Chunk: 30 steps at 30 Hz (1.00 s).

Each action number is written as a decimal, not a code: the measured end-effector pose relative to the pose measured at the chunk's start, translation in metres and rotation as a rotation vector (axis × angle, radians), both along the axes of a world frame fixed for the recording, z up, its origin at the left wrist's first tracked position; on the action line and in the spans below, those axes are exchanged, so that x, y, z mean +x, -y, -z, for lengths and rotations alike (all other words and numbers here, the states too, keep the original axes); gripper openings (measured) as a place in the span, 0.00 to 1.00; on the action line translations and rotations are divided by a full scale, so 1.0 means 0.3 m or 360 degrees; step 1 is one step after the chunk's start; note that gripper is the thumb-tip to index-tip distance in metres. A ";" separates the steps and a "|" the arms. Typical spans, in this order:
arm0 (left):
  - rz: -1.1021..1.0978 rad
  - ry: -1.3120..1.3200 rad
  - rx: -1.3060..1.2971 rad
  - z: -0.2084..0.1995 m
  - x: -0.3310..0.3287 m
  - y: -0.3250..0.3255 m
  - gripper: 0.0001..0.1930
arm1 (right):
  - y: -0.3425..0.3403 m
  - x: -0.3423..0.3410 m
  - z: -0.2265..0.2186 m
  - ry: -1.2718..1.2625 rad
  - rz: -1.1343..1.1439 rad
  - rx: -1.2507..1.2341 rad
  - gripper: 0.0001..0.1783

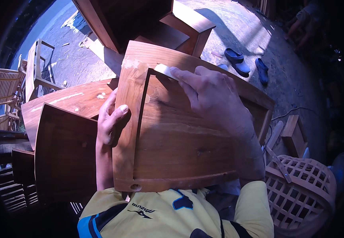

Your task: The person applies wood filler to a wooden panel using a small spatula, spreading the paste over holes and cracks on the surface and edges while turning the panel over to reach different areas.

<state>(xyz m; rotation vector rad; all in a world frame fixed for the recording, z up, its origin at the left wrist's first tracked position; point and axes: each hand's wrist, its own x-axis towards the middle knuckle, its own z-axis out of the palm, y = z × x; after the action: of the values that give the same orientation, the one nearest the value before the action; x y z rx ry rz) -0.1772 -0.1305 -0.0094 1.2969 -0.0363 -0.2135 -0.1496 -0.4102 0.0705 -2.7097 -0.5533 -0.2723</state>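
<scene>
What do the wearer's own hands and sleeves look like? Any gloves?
No gloves: left hand and right hand are both bare, with no watch showing. The left sleeve is yellow with dark and bright blue bands; the right sleeve is mostly yellow. No cables on either.

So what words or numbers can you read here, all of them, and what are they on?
One word, upside down, on the front of the yellow shirt: readable, but I won't copy out its letters.
Beside it, a dark logo: a shape, not a word.
Wooden panel and pale piece: no words I can make out.
Shoes: too small to tell.
</scene>
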 end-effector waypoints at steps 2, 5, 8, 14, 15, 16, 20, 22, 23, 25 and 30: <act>-0.0058 0.0017 0.0064 0.020 -0.010 -0.032 0.34 | 0.040 0.005 0.002 -0.0046 0.0005 -0.0096 0.18; -0.0224 0.0037 0.0152 0.040 -0.026 -0.061 0.33 | 0.153 -0.019 0.038 -0.0033 0.0070 -0.0114 0.19; -0.0327 0.0057 0.0080 0.049 -0.030 -0.066 0.33 | 0.410 -0.112 0.103 -0.0093 0.0735 0.0679 0.25; -0.0008 -0.0061 -0.0025 0.035 -0.008 -0.068 0.32 | 1.020 -0.619 0.623 -0.0174 0.1950 0.0606 0.23; 0.0081 -0.0108 -0.0051 0.021 -0.003 -0.059 0.32 | 1.033 -0.676 0.706 -0.0286 0.1938 0.0781 0.23; 0.0058 -0.0073 -0.0084 0.029 0.003 -0.044 0.32 | 1.034 -0.715 0.762 -0.0407 0.1917 0.0951 0.23; 0.0122 0.0006 -0.0131 0.022 0.023 -0.052 0.30 | 1.047 -0.767 0.840 -0.0311 0.1768 0.1231 0.23; 0.0057 0.0017 -0.0085 -0.002 0.049 -0.046 0.29 | 1.073 -0.745 0.845 -0.0370 0.1701 0.1397 0.21; 0.0075 0.0009 -0.0066 0.002 0.081 -0.059 0.29 | 1.100 -0.721 0.841 -0.0372 0.1674 0.1401 0.21; -0.0044 0.0018 0.0091 -0.001 0.159 -0.074 0.28 | 1.088 -0.658 0.755 -0.0261 0.1594 0.1615 0.20; -0.0183 0.0223 0.0264 -0.017 0.252 -0.151 0.24 | 1.070 -0.383 0.536 -0.0142 0.1457 0.1308 0.21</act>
<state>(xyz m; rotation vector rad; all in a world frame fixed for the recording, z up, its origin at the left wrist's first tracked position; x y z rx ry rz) -0.1015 -0.0852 -0.0043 1.4731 -0.0642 -0.0268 -0.2645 -0.7313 -0.0902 -1.9512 0.7227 -0.4659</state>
